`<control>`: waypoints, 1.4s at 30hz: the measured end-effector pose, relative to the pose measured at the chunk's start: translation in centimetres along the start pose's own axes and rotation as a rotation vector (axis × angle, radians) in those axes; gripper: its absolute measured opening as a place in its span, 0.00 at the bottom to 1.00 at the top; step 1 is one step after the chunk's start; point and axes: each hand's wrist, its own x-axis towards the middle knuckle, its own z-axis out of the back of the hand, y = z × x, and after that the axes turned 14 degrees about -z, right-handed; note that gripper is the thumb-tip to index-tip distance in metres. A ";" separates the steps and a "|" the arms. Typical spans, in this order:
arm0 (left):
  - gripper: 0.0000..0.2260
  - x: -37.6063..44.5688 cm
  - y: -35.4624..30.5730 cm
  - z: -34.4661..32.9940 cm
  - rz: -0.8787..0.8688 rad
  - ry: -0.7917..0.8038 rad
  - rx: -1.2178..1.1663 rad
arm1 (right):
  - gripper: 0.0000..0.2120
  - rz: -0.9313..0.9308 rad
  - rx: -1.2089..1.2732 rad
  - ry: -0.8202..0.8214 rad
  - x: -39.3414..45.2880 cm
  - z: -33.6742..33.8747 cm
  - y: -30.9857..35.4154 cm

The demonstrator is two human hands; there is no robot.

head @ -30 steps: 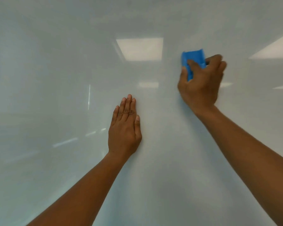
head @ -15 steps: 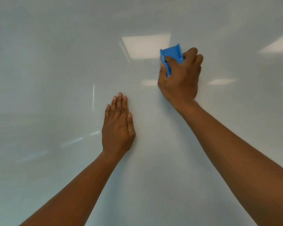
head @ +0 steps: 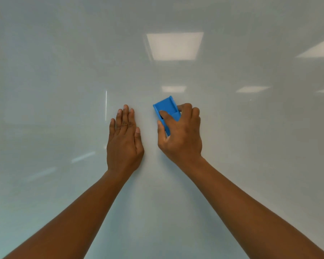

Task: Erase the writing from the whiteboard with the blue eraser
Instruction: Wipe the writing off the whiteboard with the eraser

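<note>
The whiteboard (head: 232, 165) fills the whole head view; none of its edges or frame shows on any side, and no writing is readable on the part in sight. Its glossy surface mirrors ceiling light panels (head: 174, 46) at 12 o'clock and further ones toward 2 and 3 o'clock, plus a thin bright vertical streak (head: 106, 104) just left of centre.

The eraser (head: 165, 107) sits a little above the picture's middle, against the board, tilted so its top end leans toward 1 o'clock. The right hand (head: 181, 135) grasps it: the thumb lies along the eraser's left edge, one finger lies across its blue back, and the other fingers curl over its right side. The upper part of the eraser sticks out bare beyond the fingers; the lower part is hidden under the hand.

The left hand (head: 124, 143) lies flat on the board at 9 o'clock of the eraser, fingers straight and close together, pointing to 12 o'clock, holding nothing. A narrow strip of bare board separates its thumb from the right hand; the two are near but apart.

Both forearms run in from the lower corners, at 7 and 5 o'clock. Open board spreads wide toward 12, 3 and 9 o'clock of the eraser; toward 6 o'clock a wedge of bare board lies between the forearms.
</note>
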 end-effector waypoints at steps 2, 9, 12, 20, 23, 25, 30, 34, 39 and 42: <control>0.25 -0.6 1.2 0.3 0.006 -0.014 -0.019 | 0.14 -0.031 0.016 -0.050 0.1 -0.4 0.5; 0.25 -2.7 5.0 1.5 0.032 -0.048 -0.052 | 0.13 -0.240 0.113 -0.180 3.1 -2.4 4.7; 0.25 -3.6 6.6 2.2 0.028 -0.030 -0.045 | 0.15 -0.159 0.061 -0.132 5.4 -3.6 7.5; 0.24 -6.2 9.2 3.1 0.030 -0.012 -0.026 | 0.15 0.171 -0.033 0.055 -2.0 -6.7 10.3; 0.25 -6.6 9.1 3.0 0.050 -0.007 -0.053 | 0.15 0.207 -0.048 0.097 -5.5 -7.0 9.7; 0.25 -6.7 9.1 2.9 0.063 -0.008 -0.079 | 0.15 0.226 -0.044 0.122 -7.3 -7.0 9.1; 0.25 -6.8 8.8 2.7 0.079 -0.005 -0.042 | 0.14 0.295 -0.086 0.129 -10.5 -6.0 6.3; 0.25 -6.1 7.4 2.2 0.087 -0.016 -0.017 | 0.13 0.156 -0.116 0.019 -9.0 -3.9 2.8; 0.24 -4.3 4.0 0.9 -0.008 -0.032 -0.065 | 0.12 -0.183 -0.128 -0.202 -1.9 0.1 -1.4; 0.24 -3.5 2.1 0.3 -0.033 -0.035 -0.083 | 0.15 -0.360 -0.085 -0.266 2.1 1.4 -1.7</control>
